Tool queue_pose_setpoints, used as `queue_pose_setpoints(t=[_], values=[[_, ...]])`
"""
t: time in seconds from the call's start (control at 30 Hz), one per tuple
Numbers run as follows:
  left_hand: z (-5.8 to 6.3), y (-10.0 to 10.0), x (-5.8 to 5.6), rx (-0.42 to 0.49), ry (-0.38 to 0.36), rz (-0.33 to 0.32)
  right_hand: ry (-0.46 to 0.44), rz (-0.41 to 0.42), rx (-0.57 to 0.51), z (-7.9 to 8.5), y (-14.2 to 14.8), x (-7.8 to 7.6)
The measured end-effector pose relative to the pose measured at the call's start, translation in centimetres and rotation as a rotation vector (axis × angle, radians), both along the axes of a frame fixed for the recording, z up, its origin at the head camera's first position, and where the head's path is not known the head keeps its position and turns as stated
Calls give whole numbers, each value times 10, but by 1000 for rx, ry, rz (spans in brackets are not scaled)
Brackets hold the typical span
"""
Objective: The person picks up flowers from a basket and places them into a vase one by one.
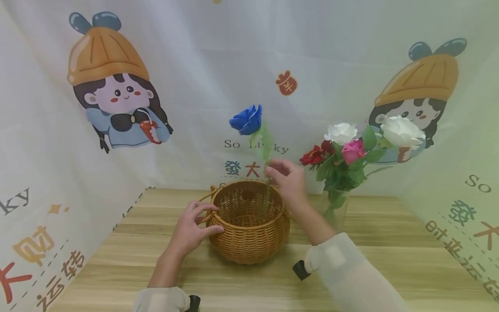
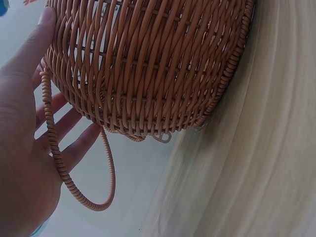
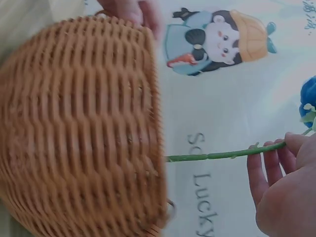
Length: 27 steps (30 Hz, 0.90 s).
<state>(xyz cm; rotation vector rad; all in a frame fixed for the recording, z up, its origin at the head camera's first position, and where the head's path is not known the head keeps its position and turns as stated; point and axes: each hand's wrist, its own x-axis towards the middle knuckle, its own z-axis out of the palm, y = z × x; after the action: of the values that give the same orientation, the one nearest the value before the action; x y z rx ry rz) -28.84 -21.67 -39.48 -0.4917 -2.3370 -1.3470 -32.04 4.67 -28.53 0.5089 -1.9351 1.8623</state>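
A blue rose (image 1: 247,120) stands over the wicker basket (image 1: 249,245), its green stem (image 3: 212,156) running down inside past the rim. My right hand (image 1: 288,180) pinches that stem between thumb and fingers, above the basket's right side. The stem's lower end is hard to make out within the basket. On the basket's left side, my left hand (image 1: 192,225) touches the rim with thumb and fingers spread apart. In the left wrist view, the basket's wrapped handle (image 2: 61,163) hangs in a loop across the left palm.
To the right, a clear vase (image 1: 336,212) holds white, pink and red flowers (image 1: 352,151). The basket sits on a wood-grain table (image 1: 156,242). Behind and at both sides hangs a printed cloth (image 1: 202,86) with cartoon figures and lettering.
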Motion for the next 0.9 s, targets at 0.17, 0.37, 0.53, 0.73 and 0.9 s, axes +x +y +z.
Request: queue_pose_setpoints(t=[0.17, 0.37, 0.53, 0.73, 0.9], values=[[-2, 0, 0, 4, -3, 1, 52, -53, -28, 14, 14, -1], [-2, -1, 0, 11, -8, 2, 94, -91, -48, 25, 26, -1], [-2, -1, 0, 8, -10, 2, 121, -119, -33, 30, 36, -1], [-1, 0, 0, 11, -10, 1, 127, -123, -25, 34, 55, -1], [-1, 1, 1, 12, -20, 2, 97, -127, -11, 37, 69, 3]])
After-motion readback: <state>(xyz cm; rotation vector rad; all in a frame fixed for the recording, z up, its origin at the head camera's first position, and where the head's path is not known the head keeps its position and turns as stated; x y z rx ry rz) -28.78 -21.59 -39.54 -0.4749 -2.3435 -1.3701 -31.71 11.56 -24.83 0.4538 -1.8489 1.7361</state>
